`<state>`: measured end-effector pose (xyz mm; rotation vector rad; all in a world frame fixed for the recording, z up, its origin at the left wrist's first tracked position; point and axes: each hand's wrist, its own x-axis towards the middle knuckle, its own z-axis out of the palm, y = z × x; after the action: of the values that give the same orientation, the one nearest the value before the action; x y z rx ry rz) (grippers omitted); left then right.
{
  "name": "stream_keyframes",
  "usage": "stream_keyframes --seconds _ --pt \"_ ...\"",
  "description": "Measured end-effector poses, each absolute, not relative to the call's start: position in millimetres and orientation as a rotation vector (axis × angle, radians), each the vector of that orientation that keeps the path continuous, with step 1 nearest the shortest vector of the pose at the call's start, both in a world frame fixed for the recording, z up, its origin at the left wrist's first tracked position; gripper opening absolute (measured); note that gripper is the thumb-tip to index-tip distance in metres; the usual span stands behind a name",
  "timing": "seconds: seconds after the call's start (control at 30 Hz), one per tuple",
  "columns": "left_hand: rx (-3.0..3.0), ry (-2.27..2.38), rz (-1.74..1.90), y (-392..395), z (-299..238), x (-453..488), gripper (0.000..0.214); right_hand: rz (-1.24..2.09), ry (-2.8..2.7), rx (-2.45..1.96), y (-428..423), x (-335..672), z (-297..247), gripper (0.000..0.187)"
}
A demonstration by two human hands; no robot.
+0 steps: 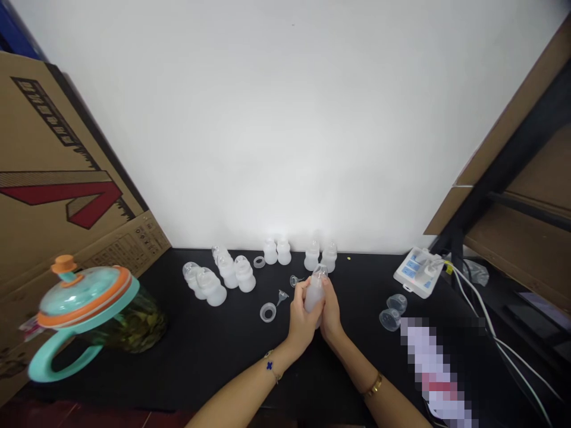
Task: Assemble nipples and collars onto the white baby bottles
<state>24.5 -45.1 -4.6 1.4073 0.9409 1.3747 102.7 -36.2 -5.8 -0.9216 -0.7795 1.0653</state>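
Both hands clasp one milky-white baby bottle [314, 295] over the black table, its clear top pointing away from me. My left hand [303, 315] wraps its left side, with the thumb across the front. Around the right side curl the fingers of my right hand [331, 309], partly hiding the lower end. Just left of my hands lie a ring-shaped collar [268, 312], a clear teat [282, 296] and another small clear piece [294, 280]. A second collar [259, 261] rests farther back. Two clear dome caps [391, 319] lie to the right.
Several capped bottles [213, 289] stand at the left, with two bottles [284, 252] and two more [329, 257] near the wall. A teal-lidded jug [89, 303] is front left beside a cardboard box [57, 166]. A white power strip [417, 271] with cables sits right.
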Motion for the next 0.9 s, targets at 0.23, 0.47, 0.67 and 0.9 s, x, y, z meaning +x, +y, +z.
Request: stream_keyframes --seconds 0.23,0.47,0.67,0.9 --pt "1.393 0.916 1.347 -42 0 24 0.048 1.025 -0.824 -0.971 -35 111 7 0.035" --pt "1.523 1.041 1.401 -35 3 16 0.061 1.066 -1.165 -1.018 -28 140 25 0.039" --pt "1.738 1.124 1.435 -28 -5 13 0.057 0.996 -1.37 -1.118 -32 146 30 0.044" --pt "2.034 1.195 1.321 -20 0 7 0.074 0.512 -1.251 -1.339 -26 178 35 0.048"
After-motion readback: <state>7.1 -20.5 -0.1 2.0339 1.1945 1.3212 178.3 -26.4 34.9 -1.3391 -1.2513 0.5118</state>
